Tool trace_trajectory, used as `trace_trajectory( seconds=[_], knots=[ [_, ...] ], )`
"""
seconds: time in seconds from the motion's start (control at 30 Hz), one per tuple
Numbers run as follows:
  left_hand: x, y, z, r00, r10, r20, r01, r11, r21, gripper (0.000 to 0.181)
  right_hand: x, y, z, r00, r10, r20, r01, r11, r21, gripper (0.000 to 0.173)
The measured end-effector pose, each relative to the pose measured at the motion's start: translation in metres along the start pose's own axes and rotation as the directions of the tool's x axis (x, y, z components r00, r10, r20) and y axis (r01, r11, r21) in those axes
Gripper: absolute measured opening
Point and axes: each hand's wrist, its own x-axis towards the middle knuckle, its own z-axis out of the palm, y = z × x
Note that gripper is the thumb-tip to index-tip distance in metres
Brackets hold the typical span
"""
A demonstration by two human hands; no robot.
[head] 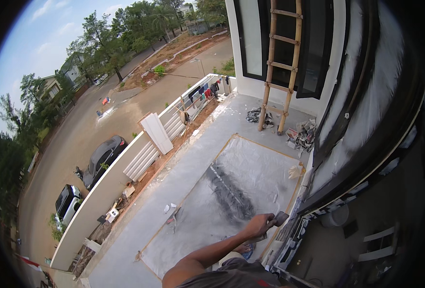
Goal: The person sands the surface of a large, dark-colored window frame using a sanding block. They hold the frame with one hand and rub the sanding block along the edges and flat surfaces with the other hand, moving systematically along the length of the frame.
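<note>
My left hand reaches out at the lower middle, fingers closed around a small dark flat tool or block, held close to the dark frame of the opening on the right. Its exact kind cannot be told. A greyish flat piece shows just under the hand; whether I hold it is unclear. My right hand is out of view. Below the arm, my sandalled foot stands on a plastic sheet edged with tape. Dark grey dust or paint stains cross the sheet.
A bamboo ladder leans by the window, with crumpled paper and plastic near its foot. Plastic film covers panels at right. A bucket stands inside the dark opening. A low wall borders the left.
</note>
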Motion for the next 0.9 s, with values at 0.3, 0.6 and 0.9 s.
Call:
trace_trajectory(
  seconds=[0.3,0.6,0.9],
  knots=[
    [-0.015,0.023,0.053,0.998,0.038,0.051,-0.029,0.985,-0.171,0.032,-0.006,0.001,0.031,0.983,-0.02,0.181,0.014,0.999,0.034,0.056],
    [-0.059,0.022,0.057,0.988,-0.022,0.155,0.033,0.997,-0.068,0.032,-0.006,-0.003,0.021,0.97,-0.035,0.239,0.03,0.999,0.027,0.055],
    [-0.051,0.046,0.05,0.998,-0.022,0.052,0.026,0.997,-0.076,0.041,-0.006,-0.006,0.009,0.966,-0.069,0.25,0.07,0.998,0.005,0.054]
  ],
)
